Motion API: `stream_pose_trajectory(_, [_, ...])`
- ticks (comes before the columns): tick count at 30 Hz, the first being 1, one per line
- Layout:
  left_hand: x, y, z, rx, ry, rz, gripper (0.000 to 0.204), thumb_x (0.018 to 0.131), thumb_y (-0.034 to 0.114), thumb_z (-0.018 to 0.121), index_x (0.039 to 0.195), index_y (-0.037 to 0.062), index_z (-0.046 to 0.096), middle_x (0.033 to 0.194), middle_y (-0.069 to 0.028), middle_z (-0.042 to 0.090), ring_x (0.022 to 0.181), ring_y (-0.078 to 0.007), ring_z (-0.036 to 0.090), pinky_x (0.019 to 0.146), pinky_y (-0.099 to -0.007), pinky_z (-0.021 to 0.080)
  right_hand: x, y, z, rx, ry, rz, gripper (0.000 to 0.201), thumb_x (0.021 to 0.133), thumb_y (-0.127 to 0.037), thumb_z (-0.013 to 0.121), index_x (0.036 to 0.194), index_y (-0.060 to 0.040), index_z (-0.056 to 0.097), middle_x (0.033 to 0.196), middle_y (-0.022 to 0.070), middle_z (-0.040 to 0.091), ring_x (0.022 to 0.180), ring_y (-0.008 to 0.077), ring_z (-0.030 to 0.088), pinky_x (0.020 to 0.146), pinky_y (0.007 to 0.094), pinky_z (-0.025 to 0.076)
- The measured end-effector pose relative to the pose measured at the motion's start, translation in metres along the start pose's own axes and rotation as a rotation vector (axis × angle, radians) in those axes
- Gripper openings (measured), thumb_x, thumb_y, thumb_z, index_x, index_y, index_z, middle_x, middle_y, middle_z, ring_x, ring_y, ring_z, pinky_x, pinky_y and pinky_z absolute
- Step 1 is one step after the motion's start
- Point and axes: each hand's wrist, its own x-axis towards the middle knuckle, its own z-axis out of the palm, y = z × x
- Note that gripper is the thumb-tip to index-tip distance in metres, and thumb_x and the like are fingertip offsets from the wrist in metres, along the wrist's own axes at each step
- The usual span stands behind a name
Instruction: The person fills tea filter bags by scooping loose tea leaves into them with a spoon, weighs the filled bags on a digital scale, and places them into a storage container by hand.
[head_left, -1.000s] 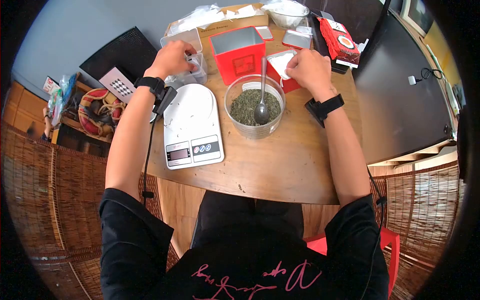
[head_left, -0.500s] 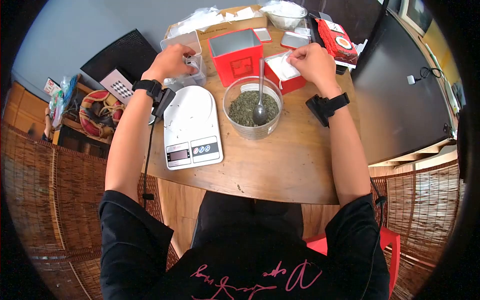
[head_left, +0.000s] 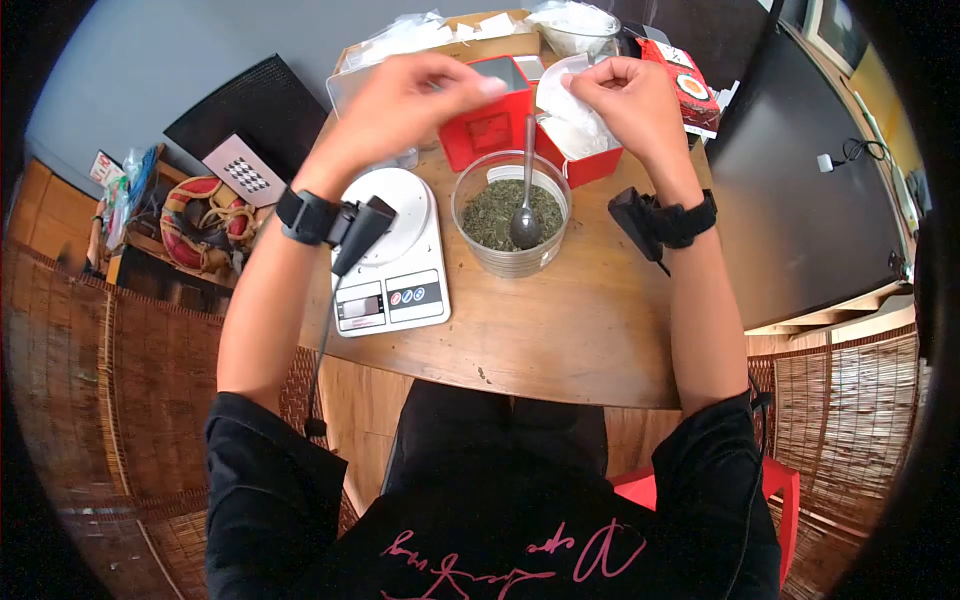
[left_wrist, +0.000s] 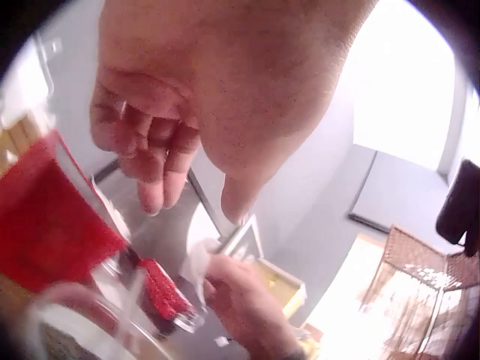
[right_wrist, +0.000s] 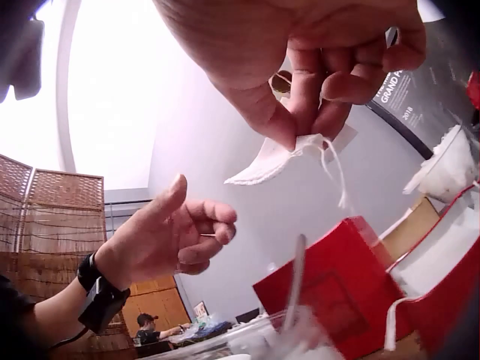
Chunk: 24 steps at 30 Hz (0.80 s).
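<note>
My right hand pinches a small white drawstring bag between thumb and fingers, above a red box of white bags. In the right wrist view the bag hangs with its string dangling. My left hand is raised near the tall red tin, thumb and fingers apart, holding nothing; the left wrist view shows the same hand. Below both hands a clear tub holds dried green leaves with a metal spoon standing in it.
A white kitchen scale lies left of the tub. Behind are a long cardboard box, a bowl of white items and a red packet. A clear plastic container is partly hidden by my left arm.
My left hand has left the clear plastic container and moved right, towards the tall red tin. My right hand has lifted a white bag up from the red box.
</note>
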Motion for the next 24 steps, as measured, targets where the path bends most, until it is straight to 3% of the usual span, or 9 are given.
stream_pose_trajectory(2, [-0.010,0.014,0.018,-0.124,-0.098,0.018,0.034,0.097,0.033,0.076,0.109,0.0018,0.076,0.091,0.0010,0.073,0.078,-0.0023,0.060,0.065,-0.0196,0.045,-0.005,-0.015,0.001,0.032,-0.015,-0.035,0.028,0.078,-0.029,0.081,0.085,-0.0021,0.079,0.073,0.0074,0.074,0.067,0.0134,0.069,0.064,0.0293,0.053])
stream_pose_trajectory(6, [-0.023,0.019,0.039,-0.331,-0.138,0.009,0.028,0.098,0.029,0.074,0.109,0.0033,0.075,0.089,0.0016,0.072,0.072,-0.0016,0.057,0.061,-0.0189,0.042,-0.014,-0.032,0.003,0.042,-0.067,-0.045,0.031,0.075,-0.031,0.080,0.083,-0.0009,0.078,0.073,0.0077,0.074,0.065,0.0136,0.069,0.063,0.0293,0.054])
stream_pose_trajectory(11, [-0.033,0.020,0.037,-0.422,-0.015,-0.023,0.014,0.099,0.019,0.070,0.098,0.0061,0.075,0.080,0.0045,0.068,0.065,0.0002,0.050,0.057,-0.0185,0.037,-0.020,-0.037,0.010,0.085,-0.113,-0.029,0.030,0.074,-0.032,0.079,0.081,-0.0025,0.077,0.071,0.0066,0.074,0.063,0.0139,0.069,0.062,0.0288,0.053])
stream_pose_trajectory(13, [-0.035,0.020,0.030,-0.399,-0.017,-0.057,0.015,0.097,0.019,0.071,0.097,0.0043,0.075,0.083,0.0025,0.071,0.068,-0.0009,0.055,0.059,-0.0190,0.040,-0.022,-0.043,0.010,0.001,-0.160,-0.055,0.023,0.087,-0.020,0.081,0.083,0.0014,0.073,0.073,0.0012,0.070,0.063,0.0035,0.060,0.056,0.0212,0.045])
stream_pose_trajectory(14, [-0.035,0.019,0.025,-0.374,-0.015,-0.087,0.016,0.095,0.018,0.071,0.096,0.0024,0.075,0.086,0.0005,0.074,0.072,-0.0021,0.059,0.062,-0.0195,0.044,-0.023,-0.046,0.009,0.002,-0.159,-0.056,0.023,0.087,-0.020,0.081,0.083,0.0014,0.073,0.073,0.0012,0.070,0.063,0.0035,0.060,0.056,0.0212,0.045])
stream_pose_trajectory(17, [-0.035,0.011,0.018,-0.387,0.041,-0.070,0.013,0.094,0.015,0.069,0.094,0.0026,0.074,0.085,0.0015,0.073,0.070,-0.0013,0.057,0.061,-0.0186,0.041,-0.026,-0.054,0.009,0.015,-0.220,-0.046,0.026,0.089,-0.023,0.082,0.087,0.0015,0.074,0.074,0.0006,0.071,0.065,0.0022,0.061,0.056,0.0202,0.045])
stream_pose_trajectory(18, [-0.037,0.011,0.017,-0.388,0.038,-0.076,0.013,0.094,0.015,0.069,0.094,0.0026,0.074,0.085,0.0015,0.073,0.070,-0.0013,0.057,0.061,-0.0186,0.041,-0.028,-0.057,0.009,0.142,-0.275,-0.066,0.027,0.090,-0.024,0.082,0.090,0.0019,0.075,0.075,0.0005,0.071,0.066,0.0019,0.061,0.057,0.0193,0.045])
stream_pose_trajectory(19, [-0.038,0.013,0.015,-0.356,0.028,-0.048,0.013,0.094,0.015,0.069,0.093,0.0026,0.074,0.084,0.0018,0.073,0.070,-0.0013,0.057,0.061,-0.0189,0.042,-0.029,-0.061,0.009,0.268,-0.328,-0.086,0.028,0.091,-0.025,0.082,0.093,0.0023,0.076,0.075,0.0004,0.071,0.066,0.0015,0.061,0.057,0.0184,0.044])
stream_pose_trajectory(24, [-0.040,0.016,0.015,-0.323,-0.029,0.058,0.014,0.094,0.013,0.067,0.090,0.0005,0.072,0.080,0.0018,0.069,0.071,-0.0027,0.057,0.064,-0.0207,0.043,-0.037,-0.070,0.012,0.308,-0.436,-0.109,0.027,0.092,-0.023,0.081,0.097,0.0036,0.077,0.075,0.0007,0.072,0.064,0.0015,0.062,0.055,0.0179,0.045])
